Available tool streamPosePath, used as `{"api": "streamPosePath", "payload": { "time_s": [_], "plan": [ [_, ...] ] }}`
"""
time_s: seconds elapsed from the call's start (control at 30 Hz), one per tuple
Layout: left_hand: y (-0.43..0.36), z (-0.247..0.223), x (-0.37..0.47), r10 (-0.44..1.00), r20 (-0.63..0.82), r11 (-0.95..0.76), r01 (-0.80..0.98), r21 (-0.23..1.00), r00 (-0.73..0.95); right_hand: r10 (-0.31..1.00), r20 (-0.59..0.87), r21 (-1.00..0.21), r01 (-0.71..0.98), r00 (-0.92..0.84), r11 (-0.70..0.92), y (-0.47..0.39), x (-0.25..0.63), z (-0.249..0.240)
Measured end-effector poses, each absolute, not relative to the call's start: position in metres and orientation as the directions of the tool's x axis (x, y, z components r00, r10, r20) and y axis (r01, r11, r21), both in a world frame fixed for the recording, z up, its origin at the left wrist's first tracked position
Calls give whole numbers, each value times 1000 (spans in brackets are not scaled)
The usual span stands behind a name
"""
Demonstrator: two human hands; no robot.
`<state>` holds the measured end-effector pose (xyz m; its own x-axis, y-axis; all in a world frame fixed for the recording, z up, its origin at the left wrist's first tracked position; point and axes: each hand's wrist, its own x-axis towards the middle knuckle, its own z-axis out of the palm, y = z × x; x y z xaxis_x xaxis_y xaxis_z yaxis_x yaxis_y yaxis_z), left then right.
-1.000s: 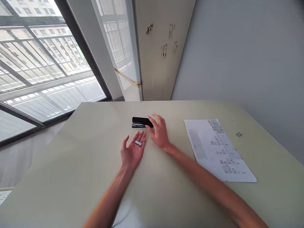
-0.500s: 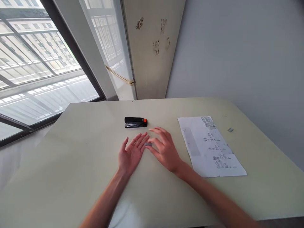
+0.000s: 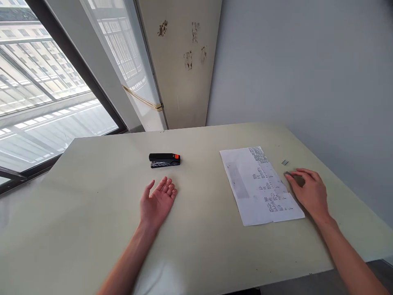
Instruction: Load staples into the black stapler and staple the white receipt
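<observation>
My left hand (image 3: 157, 203) lies palm up, fingers stretched out and nothing in it. Just beyond its fingertips rests a black stapler (image 3: 165, 160) with an orange-red patch at its right end. Over at the right, my right hand (image 3: 310, 194) pinches a small grey strip of staples (image 3: 287, 174) between thumb and fingers, low over the table by the paper's right edge. Slightly farther back lie small grey staple pieces (image 3: 285, 162), apart from the hand. The printed sheet of paper (image 3: 242, 213) lies flat between my hands.
The pale table (image 3: 92, 229) has its right edge close to the grey wall (image 3: 291, 61). Behind the far edge stands a white fridge (image 3: 181, 94) with brown stains on its side. A window (image 3: 46, 94) is at the left.
My right hand has moved from beside the left palm to the right side of the paper, carrying the strip of staples. The left hand stays open. The view has shifted somewhat right.
</observation>
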<state>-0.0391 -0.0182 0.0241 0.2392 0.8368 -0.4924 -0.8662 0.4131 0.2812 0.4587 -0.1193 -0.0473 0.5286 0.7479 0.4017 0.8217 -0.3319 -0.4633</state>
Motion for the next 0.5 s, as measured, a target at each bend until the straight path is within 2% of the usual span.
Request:
{"api": "streamPosePath", "payload": {
  "time_s": [0.17,0.3,0.5],
  "plan": [
    [-17,27,-41,843,-486,395,-880,263,233,684,282,-648,659,673,-382,-129,461,-54],
    [-18,30,-39,848,-480,387,-879,277,222,638,199,-780,514,744,-356,-161,441,-49],
    [-15,31,-38,851,-486,387,-865,320,201,707,137,-769,524,694,-365,-196,402,-30]
  ]
}}
